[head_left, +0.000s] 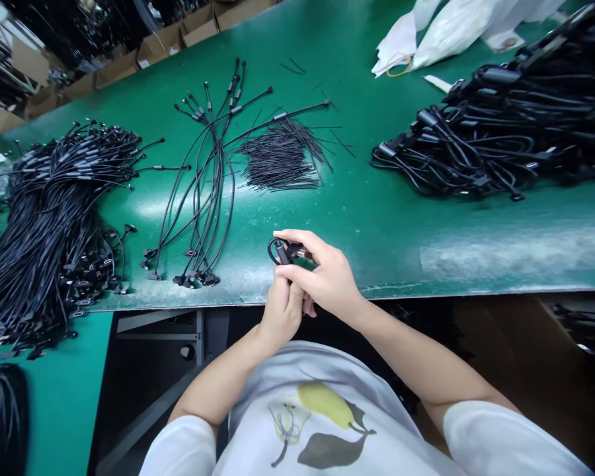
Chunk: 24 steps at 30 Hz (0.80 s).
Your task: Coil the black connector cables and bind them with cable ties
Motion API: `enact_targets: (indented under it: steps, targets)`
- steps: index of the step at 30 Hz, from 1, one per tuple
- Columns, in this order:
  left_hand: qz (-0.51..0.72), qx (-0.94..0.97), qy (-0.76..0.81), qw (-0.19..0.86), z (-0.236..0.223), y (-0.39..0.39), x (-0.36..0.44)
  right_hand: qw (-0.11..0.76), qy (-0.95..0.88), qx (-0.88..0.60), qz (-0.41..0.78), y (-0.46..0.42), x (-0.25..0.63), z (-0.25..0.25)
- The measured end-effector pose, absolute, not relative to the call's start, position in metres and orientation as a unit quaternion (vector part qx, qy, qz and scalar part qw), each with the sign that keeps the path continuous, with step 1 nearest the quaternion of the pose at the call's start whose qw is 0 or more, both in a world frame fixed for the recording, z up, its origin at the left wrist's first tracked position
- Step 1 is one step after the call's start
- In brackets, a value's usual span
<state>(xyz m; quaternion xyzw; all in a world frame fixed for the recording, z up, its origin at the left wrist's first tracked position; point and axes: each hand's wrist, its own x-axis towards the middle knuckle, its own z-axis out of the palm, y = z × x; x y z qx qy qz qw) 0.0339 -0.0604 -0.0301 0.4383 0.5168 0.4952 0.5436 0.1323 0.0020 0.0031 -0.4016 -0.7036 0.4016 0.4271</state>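
Observation:
A short black cable (281, 251) is bent into a small loop between my two hands, just over the table's front edge. My right hand (330, 274) pinches its connector end, with thumb and fingers closed around it. Just below, my left hand (281, 307) is closed on the lower part of the same cable, most of which the fingers hide. Beyond my hands lies a pile of thin black cable ties (280, 158). Several loose black cables (213, 192) with plugs at both ends are spread to the left of that pile.
A large heap of straight black cables (54, 205) covers the table's left end. Bundled, folded cables (476, 139) are piled at the right. White plastic bags (451, 33) lie at the back right, and cardboard boxes (161, 46) line the far edge of the green table (347, 198).

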Motion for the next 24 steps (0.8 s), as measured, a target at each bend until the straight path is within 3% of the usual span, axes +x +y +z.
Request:
enact_targets:
  steps: [7,11,16,24]
  targets:
    - [0.486,0.388,0.535,0.572,-0.030,-0.058,0.041,0.455,-0.639,-0.386,0.486,0.007,0.131,-0.004]
    - [0.483,0.314,0.509,0.640,-0.024,-0.057,0.045,0.466,-0.590,-0.388,0.532,0.009,0.134,-0.011]
    - [0.553,0.164,0.404,0.711,-0.008,-0.034,0.035,0.420,-0.570,-0.302,0.639,0.018,0.146,-0.017]
    - [0.631,0.093,0.294,0.712,0.014,0.001,0.015,0.365,-0.617,-0.344,0.606,0.015,0.162,-0.024]
